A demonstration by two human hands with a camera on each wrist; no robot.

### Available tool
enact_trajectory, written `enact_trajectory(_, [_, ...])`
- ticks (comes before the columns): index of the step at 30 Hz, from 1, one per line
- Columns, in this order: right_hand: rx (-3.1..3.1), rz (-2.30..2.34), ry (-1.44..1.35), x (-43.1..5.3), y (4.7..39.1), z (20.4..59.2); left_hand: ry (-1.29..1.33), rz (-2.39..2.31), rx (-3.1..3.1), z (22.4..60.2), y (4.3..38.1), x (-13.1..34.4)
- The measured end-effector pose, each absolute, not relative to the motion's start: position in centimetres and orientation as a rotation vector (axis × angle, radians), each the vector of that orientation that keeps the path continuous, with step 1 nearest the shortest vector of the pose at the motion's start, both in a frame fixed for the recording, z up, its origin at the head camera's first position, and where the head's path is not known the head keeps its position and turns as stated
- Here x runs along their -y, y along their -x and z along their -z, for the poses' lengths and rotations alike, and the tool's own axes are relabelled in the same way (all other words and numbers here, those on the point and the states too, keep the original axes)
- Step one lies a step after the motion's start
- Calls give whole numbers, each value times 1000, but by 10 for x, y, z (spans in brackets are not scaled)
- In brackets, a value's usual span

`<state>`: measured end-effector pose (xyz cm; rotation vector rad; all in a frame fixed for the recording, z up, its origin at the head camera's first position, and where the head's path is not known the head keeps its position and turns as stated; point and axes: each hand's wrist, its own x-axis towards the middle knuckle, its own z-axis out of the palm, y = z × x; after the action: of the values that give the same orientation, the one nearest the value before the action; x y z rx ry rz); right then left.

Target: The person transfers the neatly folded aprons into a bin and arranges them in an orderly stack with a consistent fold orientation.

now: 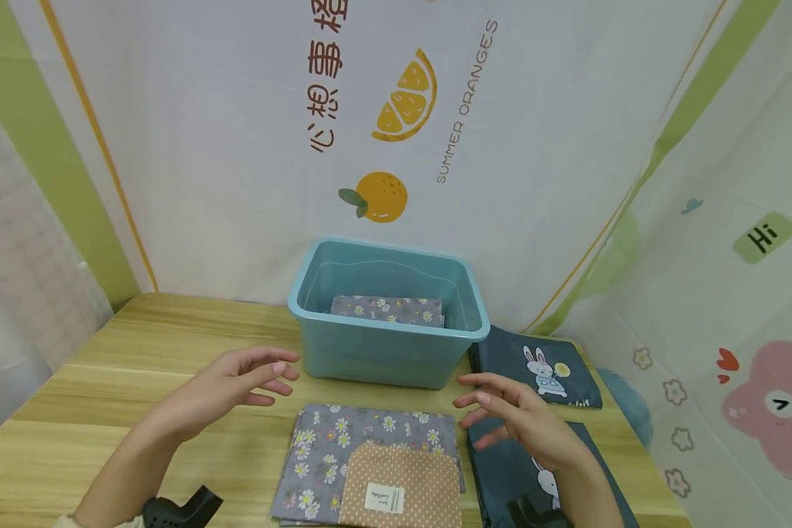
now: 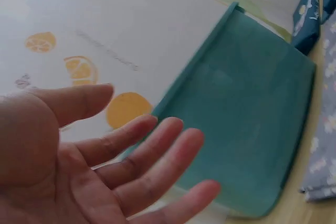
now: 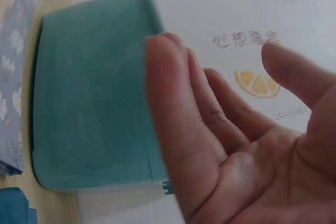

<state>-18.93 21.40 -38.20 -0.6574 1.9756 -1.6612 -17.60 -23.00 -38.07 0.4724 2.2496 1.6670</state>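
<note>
A blue plastic bin [image 1: 376, 352] stands at the back of the table, with a folded grey daisy-print cloth [image 1: 389, 309] inside it. In the head view my left hand [image 1: 237, 378] hovers at the bin's left front, fingers loosely bent and holding nothing. My right hand [image 1: 518, 418] is raised at the right front, also holding nothing, above dark folded fabric. Between and below the hands lies a second folded daisy-print cloth [image 1: 323, 458] with a tan polka-dot patch [image 1: 402, 477] and a white label. Both wrist views show the bin's side beyond spread fingers.
Two dark folded fabric pieces with white rabbits lie on the right, one behind [image 1: 534, 367] and one in front [image 1: 501, 469], the latter partly hidden by the right arm. Wood-grain table [image 1: 171, 337] shows on the left. A white printed curtain [image 1: 237, 147] hangs behind the bin.
</note>
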Motion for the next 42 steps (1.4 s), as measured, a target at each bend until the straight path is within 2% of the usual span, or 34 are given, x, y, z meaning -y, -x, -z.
enact_trajectory(11, [-1979,1559,546,-204,197,394,-441,-1631,-2203,391,178,228])
enact_trajectory(31, [-1974,1431,397,-192,207,422,-350,-1622,-2033,438,186,215])
enact_trajectory(42, [-1984,1490,312,-194,209,427,-146,-1671,-2065,443,189,207])
